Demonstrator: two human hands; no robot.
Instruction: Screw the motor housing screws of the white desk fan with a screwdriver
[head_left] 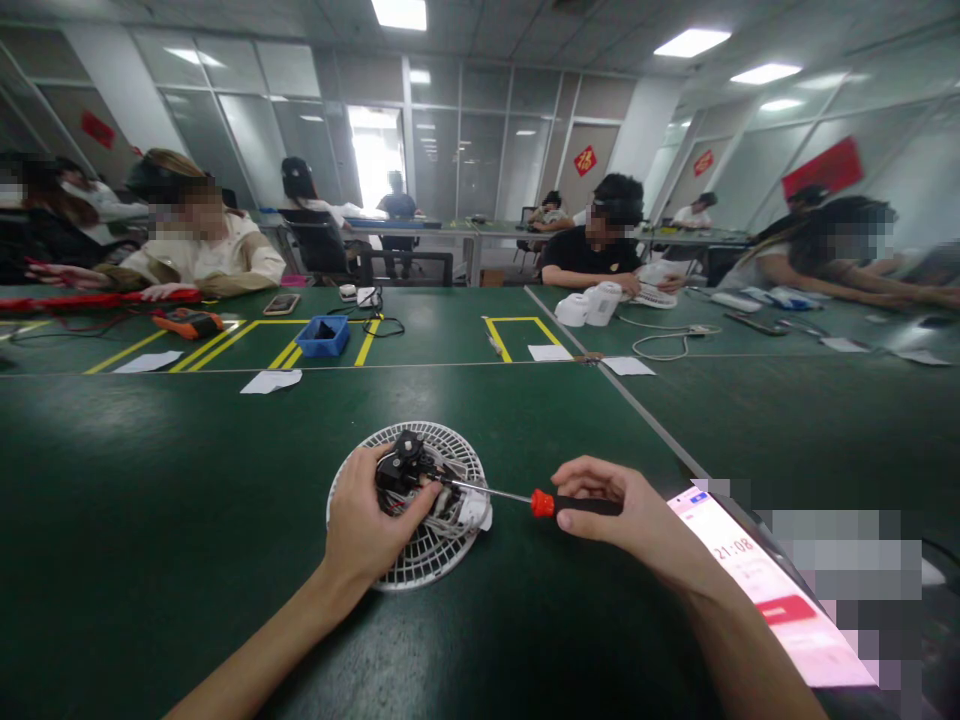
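A round white fan grille [427, 573] lies on the green table in front of me, with grey cable and a white plastic piece [474, 510] bunched on it. My left hand [367, 515] is closed around a black motor part [405, 462] above the grille, the thumb pressing near its shaft end. My right hand [607, 505] grips the black handle of a screwdriver [543, 503] with a red collar. The screwdriver lies nearly level, its metal shank pointing left. Its tip meets the black part beside my left thumb; the exact contact point is too small to make out.
A lit phone [772, 590] lies by my right forearm. Across the table seam are paper slips [271, 381], a blue bin [322, 337], an orange-and-black device [189, 322] and white housings [600, 303]. Several people sit at the far side and beyond.
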